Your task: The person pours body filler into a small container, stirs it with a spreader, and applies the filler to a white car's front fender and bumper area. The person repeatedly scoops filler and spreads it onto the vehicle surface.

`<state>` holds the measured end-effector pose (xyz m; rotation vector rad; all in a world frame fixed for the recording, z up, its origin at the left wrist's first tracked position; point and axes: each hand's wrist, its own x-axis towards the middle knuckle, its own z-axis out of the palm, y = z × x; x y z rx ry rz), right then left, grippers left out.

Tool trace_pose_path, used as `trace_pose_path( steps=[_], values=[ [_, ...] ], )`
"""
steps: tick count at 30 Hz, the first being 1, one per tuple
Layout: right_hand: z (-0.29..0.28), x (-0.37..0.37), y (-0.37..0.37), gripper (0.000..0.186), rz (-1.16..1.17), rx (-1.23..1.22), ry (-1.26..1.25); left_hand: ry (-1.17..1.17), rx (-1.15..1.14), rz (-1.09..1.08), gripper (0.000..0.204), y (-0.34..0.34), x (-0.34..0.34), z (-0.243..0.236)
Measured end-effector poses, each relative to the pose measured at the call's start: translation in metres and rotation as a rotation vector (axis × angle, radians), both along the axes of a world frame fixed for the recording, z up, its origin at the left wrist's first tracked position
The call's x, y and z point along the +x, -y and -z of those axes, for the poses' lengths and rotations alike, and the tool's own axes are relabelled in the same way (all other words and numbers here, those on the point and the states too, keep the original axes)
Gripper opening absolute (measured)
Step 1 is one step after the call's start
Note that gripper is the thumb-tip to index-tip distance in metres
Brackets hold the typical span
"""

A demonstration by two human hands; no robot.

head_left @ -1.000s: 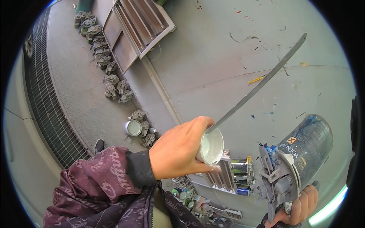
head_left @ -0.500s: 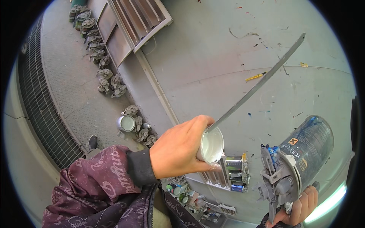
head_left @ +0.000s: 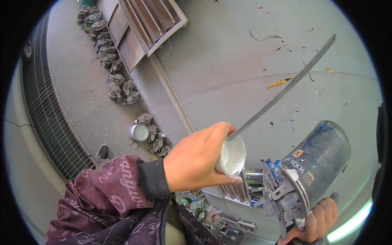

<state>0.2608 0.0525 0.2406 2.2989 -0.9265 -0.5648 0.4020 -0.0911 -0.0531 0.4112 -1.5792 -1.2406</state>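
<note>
Left hand point(head_left: 196, 161): grip clenched around a small cup of white paint point(head_left: 232, 156), held above the grey floor point(head_left: 228, 61).
Stir stick point(head_left: 281, 92): long, grey, one end in the cup, leaning up and away to the right.
Right hand point(head_left: 314, 218): grip grasping a paint-crusted spray gun point(head_left: 286, 196) with its large canister point(head_left: 322, 157), just right of the cup.
Risk: the cup is tipped towards the camera; more tilt, or the stick levering over, could likely spill paint.
</note>
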Motion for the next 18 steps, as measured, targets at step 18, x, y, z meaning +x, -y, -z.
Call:
trace_pose_path(
  steps=[18],
  values=[
    [0.009, -0.007, 0.0, 0.075, 0.004, -0.01, -0.003, 0.034, -0.068, -0.065, 0.098, 0.001, 0.017, -0.012]
  ],
)
